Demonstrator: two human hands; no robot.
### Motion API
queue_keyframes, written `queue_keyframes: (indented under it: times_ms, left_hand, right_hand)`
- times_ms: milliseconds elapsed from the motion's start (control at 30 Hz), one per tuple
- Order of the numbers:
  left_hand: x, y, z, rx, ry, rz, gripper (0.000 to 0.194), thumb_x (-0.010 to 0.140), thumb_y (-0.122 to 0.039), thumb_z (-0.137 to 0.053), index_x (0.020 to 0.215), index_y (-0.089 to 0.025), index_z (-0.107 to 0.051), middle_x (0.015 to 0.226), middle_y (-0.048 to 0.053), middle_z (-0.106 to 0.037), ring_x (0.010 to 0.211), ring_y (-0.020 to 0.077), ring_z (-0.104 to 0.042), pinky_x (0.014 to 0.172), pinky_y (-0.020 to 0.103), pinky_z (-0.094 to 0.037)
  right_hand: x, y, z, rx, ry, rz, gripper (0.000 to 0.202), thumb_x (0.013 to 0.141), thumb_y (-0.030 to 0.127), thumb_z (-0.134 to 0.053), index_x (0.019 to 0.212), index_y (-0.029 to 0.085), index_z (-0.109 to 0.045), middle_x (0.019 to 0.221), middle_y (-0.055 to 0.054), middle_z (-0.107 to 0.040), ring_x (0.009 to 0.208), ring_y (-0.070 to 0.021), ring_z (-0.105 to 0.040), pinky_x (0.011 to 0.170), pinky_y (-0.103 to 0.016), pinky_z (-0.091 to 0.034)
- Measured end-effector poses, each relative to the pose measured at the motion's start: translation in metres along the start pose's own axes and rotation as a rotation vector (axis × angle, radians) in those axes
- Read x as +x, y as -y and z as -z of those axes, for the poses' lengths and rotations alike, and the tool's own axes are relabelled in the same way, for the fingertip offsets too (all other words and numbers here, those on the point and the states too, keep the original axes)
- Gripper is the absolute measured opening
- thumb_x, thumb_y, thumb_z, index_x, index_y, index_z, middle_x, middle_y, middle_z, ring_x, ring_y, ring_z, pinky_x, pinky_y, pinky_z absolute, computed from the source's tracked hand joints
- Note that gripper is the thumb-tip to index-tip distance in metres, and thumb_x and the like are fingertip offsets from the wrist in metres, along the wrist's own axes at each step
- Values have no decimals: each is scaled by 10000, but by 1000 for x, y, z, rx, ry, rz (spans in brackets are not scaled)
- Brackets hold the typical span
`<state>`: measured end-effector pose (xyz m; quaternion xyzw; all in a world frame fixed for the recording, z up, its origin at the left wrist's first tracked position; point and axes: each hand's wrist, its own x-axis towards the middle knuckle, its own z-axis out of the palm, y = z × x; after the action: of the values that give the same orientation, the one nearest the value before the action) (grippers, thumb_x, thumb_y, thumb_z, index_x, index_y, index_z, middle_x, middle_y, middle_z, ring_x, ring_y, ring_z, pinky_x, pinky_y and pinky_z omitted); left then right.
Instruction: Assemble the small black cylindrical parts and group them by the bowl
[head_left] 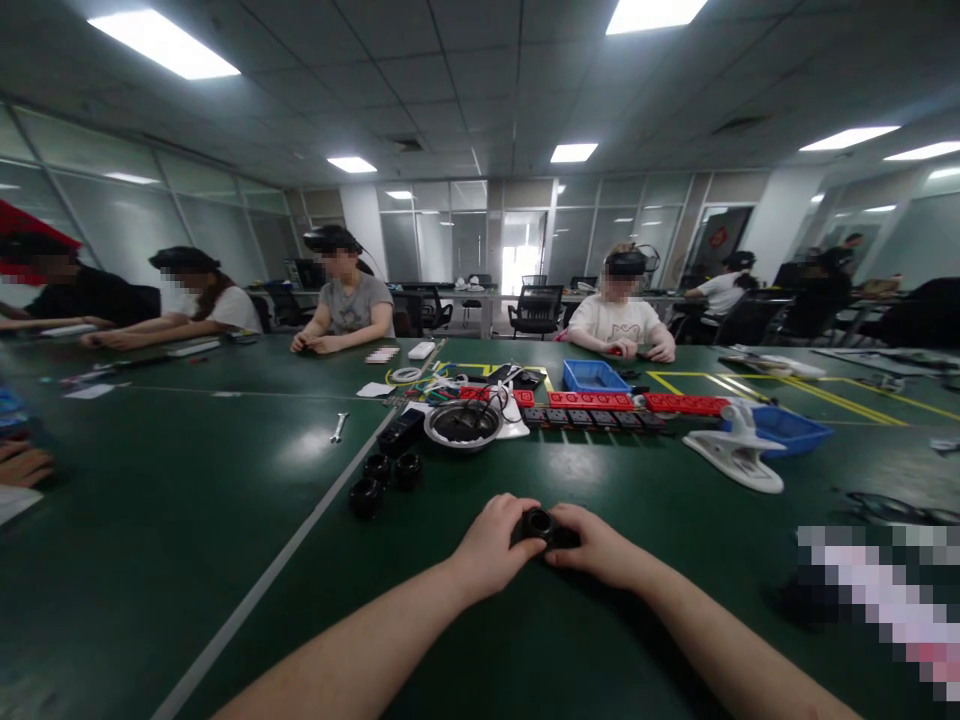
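Between both hands, low over the green table, is a black round part with a hollow opening facing up. My left hand closes on its left side, thumb in front and fingers behind. From the other side, my right hand grips the same part, and a dark piece shows under its fingers; whether that belongs to the part I cannot tell. Three similar black round parts, one of them in front, stand grouped to the left.
Farther off are a metal bowl with cables, a black device, a wrench, red strips, a blue tray, a white clamp-like stand and a blue bin. Several people sit around; a co-worker's hand is at far left.
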<state>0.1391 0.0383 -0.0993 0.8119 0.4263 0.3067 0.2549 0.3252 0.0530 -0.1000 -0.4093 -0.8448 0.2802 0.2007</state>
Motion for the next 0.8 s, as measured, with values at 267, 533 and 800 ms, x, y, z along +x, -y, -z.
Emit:
queue_keyframes:
  times_ms: [267, 533, 800]
  left_hand:
    - [3, 0, -9, -20, -136, 183, 337, 617, -274, -684, 914, -187, -552, 902, 24, -530, 874, 198, -483, 769, 308, -382]
    - [2, 4, -6, -90, -90, 109, 372, 622, -235, -680, 974, -210, -562, 965, 22, -532, 925, 190, -475, 822, 291, -363]
    - [-3, -2, -8, -13, -52, 95, 393, 622, -321, -676, 985, -218, -565, 967, 21, -540, 923, 200, -477, 818, 291, -360]
  right_hand:
    - [7, 9, -24, -254, -263, -256, 223, 600, 291, -642, 699, 174, -480, 719, -24, -559, 671, -185, -512, 581, -265, -356]
    - [4, 9, -19, -97, -203, -87, 410, 628, 289, -617, 1010, 173, -525, 979, -83, -583, 904, -247, -520, 790, -352, -378]
    - [0, -5, -8, 133, -23, -118, 303, 603, 288, -621, 865, 144, -575, 844, -41, -596, 825, -226, -532, 710, -301, -403]
